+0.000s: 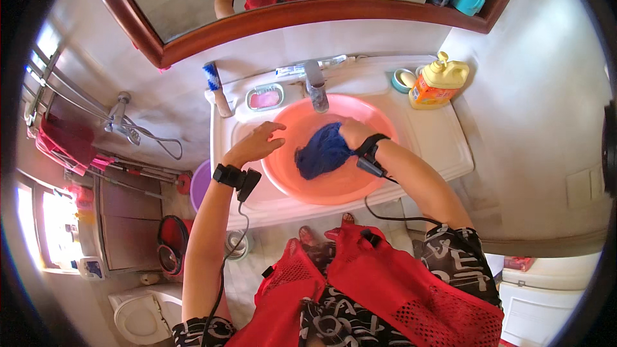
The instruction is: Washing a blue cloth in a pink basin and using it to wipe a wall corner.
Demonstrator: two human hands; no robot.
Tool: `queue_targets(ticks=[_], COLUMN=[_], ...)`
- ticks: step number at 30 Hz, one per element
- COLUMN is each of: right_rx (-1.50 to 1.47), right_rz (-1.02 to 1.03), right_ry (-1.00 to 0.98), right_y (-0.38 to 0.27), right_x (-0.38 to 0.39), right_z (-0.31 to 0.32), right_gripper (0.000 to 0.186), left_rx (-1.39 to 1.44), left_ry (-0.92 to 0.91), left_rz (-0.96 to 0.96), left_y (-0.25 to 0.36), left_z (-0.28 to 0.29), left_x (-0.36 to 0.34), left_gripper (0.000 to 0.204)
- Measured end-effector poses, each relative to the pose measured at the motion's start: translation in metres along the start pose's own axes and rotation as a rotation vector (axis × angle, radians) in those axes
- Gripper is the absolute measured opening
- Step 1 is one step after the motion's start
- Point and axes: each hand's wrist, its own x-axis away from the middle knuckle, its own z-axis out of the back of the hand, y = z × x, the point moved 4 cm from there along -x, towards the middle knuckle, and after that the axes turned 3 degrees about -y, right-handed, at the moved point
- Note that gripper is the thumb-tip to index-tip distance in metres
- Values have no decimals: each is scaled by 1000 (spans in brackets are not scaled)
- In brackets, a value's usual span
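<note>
A wide peach-pink basin (350,187) sits on the white washbasin counter under the faucet (315,87). In it lies a bunched dark blue cloth (321,152), whose exact kind I cannot make out. My right hand (355,133) grips the cloth's upper right end, its fingers closed and partly hidden. Over the basin's left rim hovers my left hand (256,144), empty, with thumb and fingers apart. A black band with a small device and a cable is strapped round each wrist.
Behind the basin are a soap dish (265,97) with pink soap and a blue-bristled brush (213,77). A yellow jug (439,81) and a small green bowl (403,80) stand at the back right. A wood-framed mirror (308,14) hangs above; a purple tub (200,184) is at left.
</note>
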Motion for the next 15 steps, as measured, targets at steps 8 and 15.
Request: queue_targets(ticks=[8, 15], right_rx=[-477, -480], right_rz=[605, 531], right_ry=[-133, 363], right_y=[-119, -118], right_x=[11, 27], right_z=[144, 229], right_gripper=[28, 34], left_rx=[115, 377], left_ry=[25, 284], left_rz=[-179, -242], left_y=[36, 54], left_z=[-8, 16], left_x=[0, -31], left_gripper=[52, 41])
